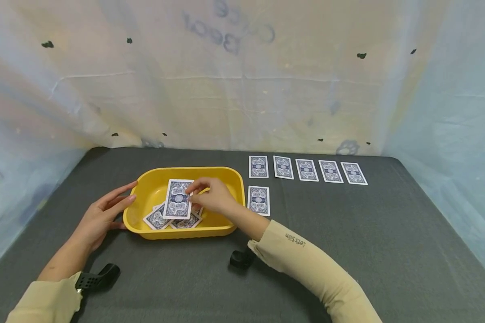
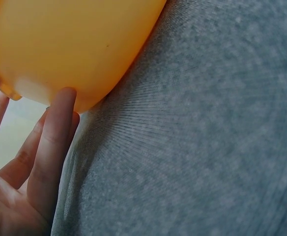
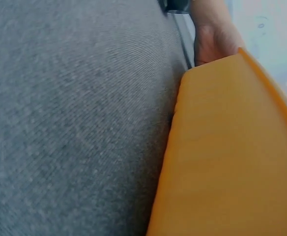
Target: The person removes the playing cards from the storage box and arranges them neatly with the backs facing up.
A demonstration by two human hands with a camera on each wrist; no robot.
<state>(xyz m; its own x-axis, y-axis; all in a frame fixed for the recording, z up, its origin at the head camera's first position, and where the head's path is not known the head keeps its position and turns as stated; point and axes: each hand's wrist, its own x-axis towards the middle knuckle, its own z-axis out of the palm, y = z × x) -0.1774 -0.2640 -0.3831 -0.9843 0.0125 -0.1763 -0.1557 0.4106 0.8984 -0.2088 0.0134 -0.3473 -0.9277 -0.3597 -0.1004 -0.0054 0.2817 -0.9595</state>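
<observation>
In the head view my right hand (image 1: 213, 195) pinches a playing card (image 1: 178, 199) by its right edge, its blue-and-white patterned back facing up. The card is above a yellow plastic tub (image 1: 226, 230). Under it, several more cards (image 1: 156, 218) lie overlapping inside the tub, partly covered. My left hand (image 1: 99, 218) touches the tub's left end with fairly straight fingers. Up close in the left wrist view, the left fingers (image 2: 60, 128) rest against the tub's outer wall (image 2: 84, 44). The right wrist view shows the tub's long side (image 3: 232, 147) but not the held card.
Right of the tub, a row of cards (image 1: 307, 170) lies back-up near the table's far edge. A single card (image 1: 258, 200) lies below the row's left end, close to the tub. Dark grey cloth covers the table (image 1: 347, 233). A pale sheet (image 1: 242, 98) hangs behind.
</observation>
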